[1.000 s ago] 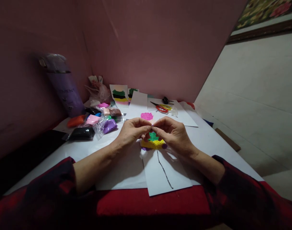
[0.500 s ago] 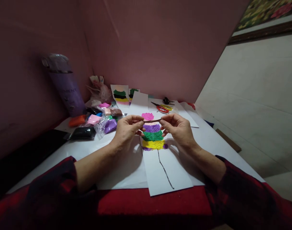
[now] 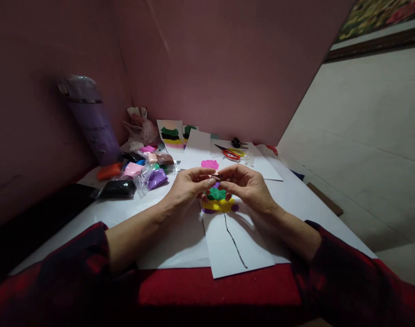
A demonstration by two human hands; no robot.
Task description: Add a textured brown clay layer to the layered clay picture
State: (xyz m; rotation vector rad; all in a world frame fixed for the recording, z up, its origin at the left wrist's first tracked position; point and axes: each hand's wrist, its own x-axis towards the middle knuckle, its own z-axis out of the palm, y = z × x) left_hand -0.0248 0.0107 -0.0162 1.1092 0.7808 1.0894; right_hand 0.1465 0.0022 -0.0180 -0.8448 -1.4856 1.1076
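Note:
Above the white card (image 3: pixel 239 247), my left hand (image 3: pixel 190 184) and my right hand (image 3: pixel 244 184) are close together, fingertips nearly meeting. Between their thumbs and fingers is a small dark brown piece of modelling clay (image 3: pixel 216 177), partly hidden by the fingertips. Both hands are closed on it in a pinch. Underneath, the card bears textured clay patches: a pink one (image 3: pixel 209 164) at the top, then purple, green (image 3: pixel 217 194) and yellow (image 3: pixel 214 205) bands, partly covered by my hands. A thin black line (image 3: pixel 235 243) runs down the card's lower part.
Bagged clay in several colours, such as a purple pack (image 3: pixel 157 178) and a black pack (image 3: pixel 118 189), lies at the left. A purple bottle (image 3: pixel 95 129) stands behind. Scissors (image 3: pixel 231 154) lie at the back, near painted cards (image 3: pixel 170 136) against the wall.
My hands have come together and slightly lower. The brown clay, stretched as a thin strip between them before, now shows as a short piece at the fingertips.

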